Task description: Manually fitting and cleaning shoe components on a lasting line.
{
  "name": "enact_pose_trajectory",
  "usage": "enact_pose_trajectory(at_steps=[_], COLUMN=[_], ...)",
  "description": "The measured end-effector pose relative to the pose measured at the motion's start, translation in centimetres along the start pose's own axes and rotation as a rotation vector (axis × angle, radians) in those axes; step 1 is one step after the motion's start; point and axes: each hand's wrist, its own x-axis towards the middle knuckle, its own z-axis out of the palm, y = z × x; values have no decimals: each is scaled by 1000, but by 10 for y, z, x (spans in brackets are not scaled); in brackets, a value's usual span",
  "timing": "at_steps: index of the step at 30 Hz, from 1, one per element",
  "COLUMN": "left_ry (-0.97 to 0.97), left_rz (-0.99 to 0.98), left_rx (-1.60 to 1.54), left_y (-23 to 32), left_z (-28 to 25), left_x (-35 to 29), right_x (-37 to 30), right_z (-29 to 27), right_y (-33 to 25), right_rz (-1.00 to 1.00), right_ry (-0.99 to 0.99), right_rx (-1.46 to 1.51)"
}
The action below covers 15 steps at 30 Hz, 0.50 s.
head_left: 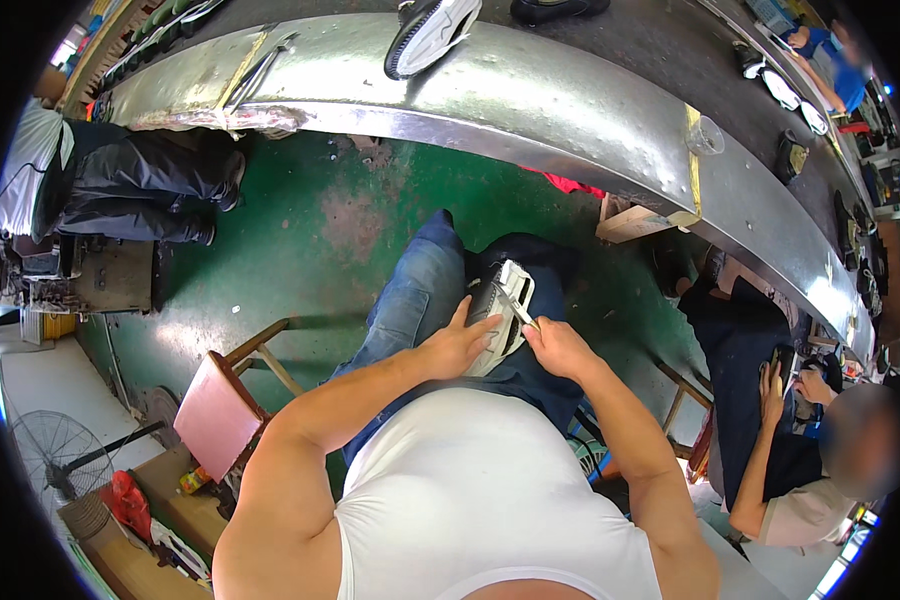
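Observation:
A white and dark grey shoe [510,283] lies across my lap on dark blue trousers, its white sole edge toward my right. My left hand [460,343] grips its left side, fingers spread over the upper and thumb stretched up. Closed around a slim metal hand tool [515,305], my right hand [558,348] is at the shoe's right edge. The tool's thin tip points up and left over the shoe; its exact kind cannot be made out, and its handle is mostly hidden in my fingers.
A metal-edged conveyor bench [530,95] curves across the front, bearing a white and black shoe [430,38] and other shoes. Seated co-workers are at left and right; the right one handles a dark shoe. Left of me stand a pink-seated chair [220,415] and a fan [58,460].

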Motion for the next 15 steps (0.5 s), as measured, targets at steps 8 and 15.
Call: enact_pose_trajectory(at_steps=[8, 15], left_ry=[67, 406], left_rz=[-78, 299], left_rx=[-383, 211], left_y=[-2, 34], left_z=[-9, -104], left_x=[-13, -29], right_x=[-49, -67], right_z=[35, 67], right_y=[29, 38], right_rz=[154, 237], right_ry=[105, 360], right_rx=[510, 1080])
